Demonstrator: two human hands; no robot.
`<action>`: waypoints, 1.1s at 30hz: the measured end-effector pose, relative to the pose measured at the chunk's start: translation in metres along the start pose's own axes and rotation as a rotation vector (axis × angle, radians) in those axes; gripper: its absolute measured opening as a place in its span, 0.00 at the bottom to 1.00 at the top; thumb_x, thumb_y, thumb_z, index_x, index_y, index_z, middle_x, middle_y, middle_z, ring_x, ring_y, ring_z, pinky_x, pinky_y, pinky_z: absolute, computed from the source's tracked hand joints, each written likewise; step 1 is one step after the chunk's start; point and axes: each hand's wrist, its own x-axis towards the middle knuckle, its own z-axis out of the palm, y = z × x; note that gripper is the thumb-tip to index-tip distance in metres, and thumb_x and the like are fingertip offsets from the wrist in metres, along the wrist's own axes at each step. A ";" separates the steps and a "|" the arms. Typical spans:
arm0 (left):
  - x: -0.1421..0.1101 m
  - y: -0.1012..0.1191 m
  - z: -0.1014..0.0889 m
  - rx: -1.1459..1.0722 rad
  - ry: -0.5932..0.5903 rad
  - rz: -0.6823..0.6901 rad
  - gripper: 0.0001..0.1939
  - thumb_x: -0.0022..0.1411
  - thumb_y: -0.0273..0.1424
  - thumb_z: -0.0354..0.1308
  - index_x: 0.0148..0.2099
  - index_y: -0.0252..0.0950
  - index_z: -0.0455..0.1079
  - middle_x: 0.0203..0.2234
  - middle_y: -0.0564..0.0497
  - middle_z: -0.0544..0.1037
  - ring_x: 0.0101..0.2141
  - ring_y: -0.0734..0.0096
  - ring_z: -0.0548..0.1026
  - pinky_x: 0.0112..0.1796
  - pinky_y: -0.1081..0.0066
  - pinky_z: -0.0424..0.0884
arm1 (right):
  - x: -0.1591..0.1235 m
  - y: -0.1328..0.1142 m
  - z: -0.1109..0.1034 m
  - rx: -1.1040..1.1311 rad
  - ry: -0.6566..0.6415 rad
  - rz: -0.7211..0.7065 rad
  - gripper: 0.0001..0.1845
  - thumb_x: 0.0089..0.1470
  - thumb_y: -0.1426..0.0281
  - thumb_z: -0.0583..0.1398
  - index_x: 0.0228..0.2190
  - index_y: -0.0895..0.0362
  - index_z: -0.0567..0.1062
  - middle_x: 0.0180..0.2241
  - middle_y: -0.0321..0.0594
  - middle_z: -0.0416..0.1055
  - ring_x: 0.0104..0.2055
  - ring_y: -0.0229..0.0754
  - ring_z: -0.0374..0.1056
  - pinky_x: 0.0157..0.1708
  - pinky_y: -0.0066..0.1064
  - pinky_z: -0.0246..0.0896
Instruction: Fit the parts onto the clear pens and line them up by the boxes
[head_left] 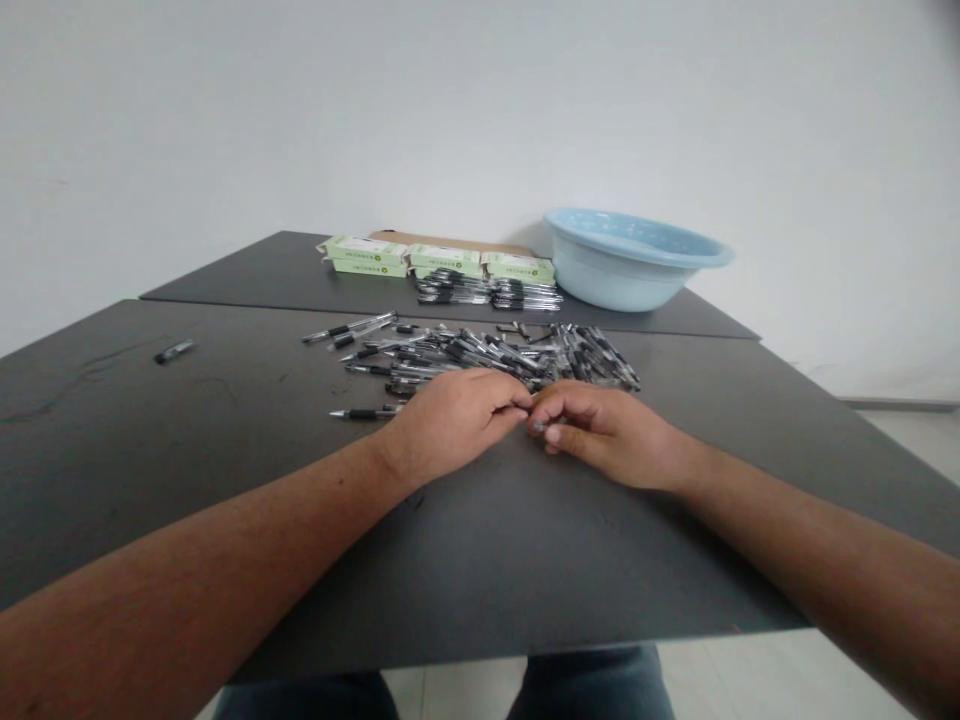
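My left hand [457, 420] is closed in a pinch, and whatever is in its fingers is hidden. Its fingertips meet those of my right hand [600, 432], just in front of a loose pile of pens [480, 350]. Between the thumb and fingers of my right hand is a small clear piece [539, 427], too small to name with certainty. The pens have clear barrels and black grips, and they lie in many directions. One uncapped pen [360, 413] points left beside my left hand, partly hidden behind it.
Behind the pile lie neat stacks of pens [525, 294] and several pale green boxes [371, 256]. A light blue basin [634, 262] stands at the back right, by the wall. Far left on the dark table [465, 570] is a short clear-and-black pen piece [174, 351].
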 end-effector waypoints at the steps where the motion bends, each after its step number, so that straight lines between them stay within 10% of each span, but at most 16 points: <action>1: 0.000 0.000 0.000 -0.002 0.006 0.009 0.08 0.70 0.26 0.60 0.47 0.35 0.80 0.39 0.51 0.85 0.41 0.67 0.81 0.47 0.69 0.74 | 0.000 0.000 0.001 0.003 0.000 0.007 0.07 0.66 0.67 0.61 0.44 0.53 0.79 0.42 0.41 0.78 0.40 0.40 0.75 0.42 0.33 0.69; 33: 0.001 0.003 -0.001 -0.164 0.021 0.167 0.12 0.68 0.26 0.58 0.51 0.38 0.77 0.46 0.47 0.83 0.49 0.63 0.78 0.54 0.62 0.73 | 0.003 0.007 0.009 0.548 -0.025 0.223 0.21 0.59 0.52 0.69 0.37 0.58 0.80 0.31 0.39 0.80 0.33 0.38 0.76 0.37 0.31 0.74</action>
